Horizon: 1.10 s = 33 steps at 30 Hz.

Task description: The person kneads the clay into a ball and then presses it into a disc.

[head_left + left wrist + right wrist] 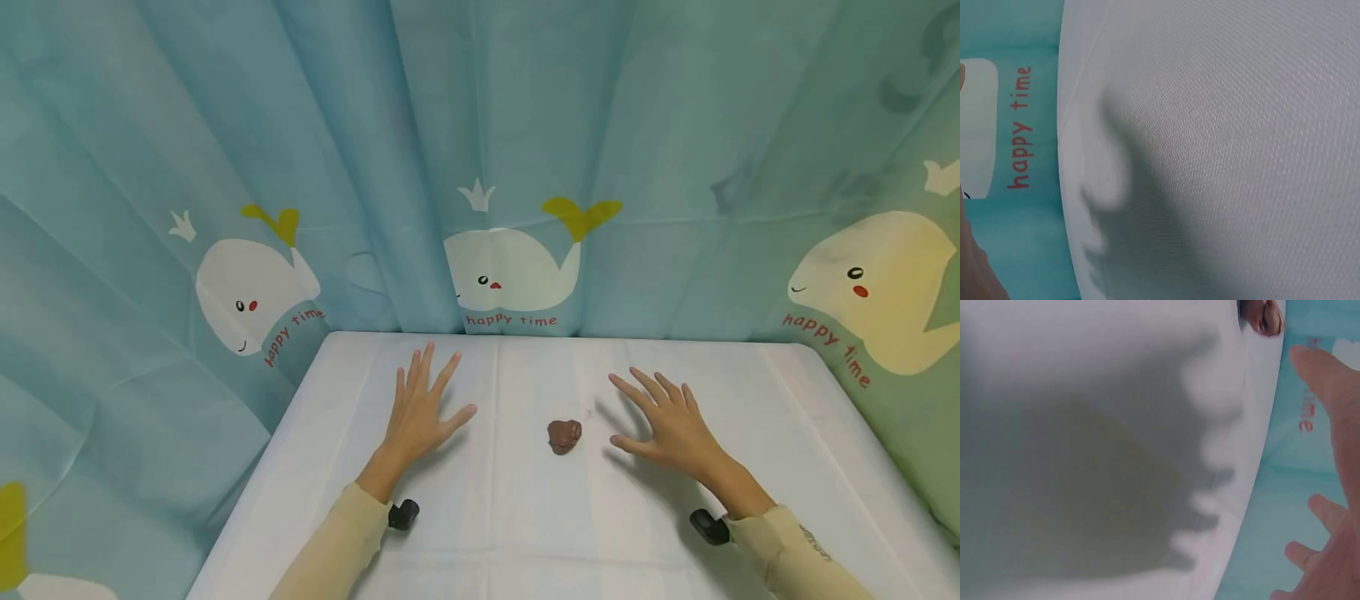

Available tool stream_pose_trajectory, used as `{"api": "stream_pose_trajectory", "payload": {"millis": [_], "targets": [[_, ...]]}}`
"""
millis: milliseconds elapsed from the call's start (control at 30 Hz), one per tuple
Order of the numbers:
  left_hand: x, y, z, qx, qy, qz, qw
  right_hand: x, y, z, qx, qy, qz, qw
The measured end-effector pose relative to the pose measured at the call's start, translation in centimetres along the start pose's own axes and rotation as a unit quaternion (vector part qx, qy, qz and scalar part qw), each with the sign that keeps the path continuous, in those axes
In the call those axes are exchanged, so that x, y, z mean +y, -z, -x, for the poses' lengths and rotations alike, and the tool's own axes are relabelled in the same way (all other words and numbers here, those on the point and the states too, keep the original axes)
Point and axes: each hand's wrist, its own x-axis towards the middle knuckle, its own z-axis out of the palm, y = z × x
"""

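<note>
A teal curtain (480, 125) printed with white whales and the words "happy time" hangs behind and to both sides of the fingers. Below it the white-covered desk (525, 533) spreads under both hands. The left hand (417, 417) hovers or rests palm down over the desk, its fingers (426, 371) straight, spread and released, grasping nothing. The right hand (675, 425) lies likewise, fingers (637, 392) splayed and released, casting a shadow on the cloth. Between the two hands, nearer the right thumb and apart from it, sits a small brown lump (564, 435); the right wrist view catches it at the desk's edge (1261, 315).
</note>
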Motion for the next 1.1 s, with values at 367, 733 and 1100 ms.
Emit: {"api": "stream_pose_trajectory", "payload": {"millis": [367, 733, 1100], "targets": [[0.1, -0.1, -0.1, 0.013, -0.006, 0.022, 0.9997, -2.2, -2.1, -1.5, -0.019, 0.037, -0.040, 0.9983], [0.2, -0.3, 0.0, 0.024, -0.014, 0.028, 0.9992, -3.7, -3.6, -2.0, 0.005, 0.098, -0.078, 0.9921], [1.8, -0.1, -0.4, 0.001, 0.083, 0.281, 0.9560, -4.3, -4.2, -2.0, -0.011, 0.090, -0.128, 0.9876]]}}
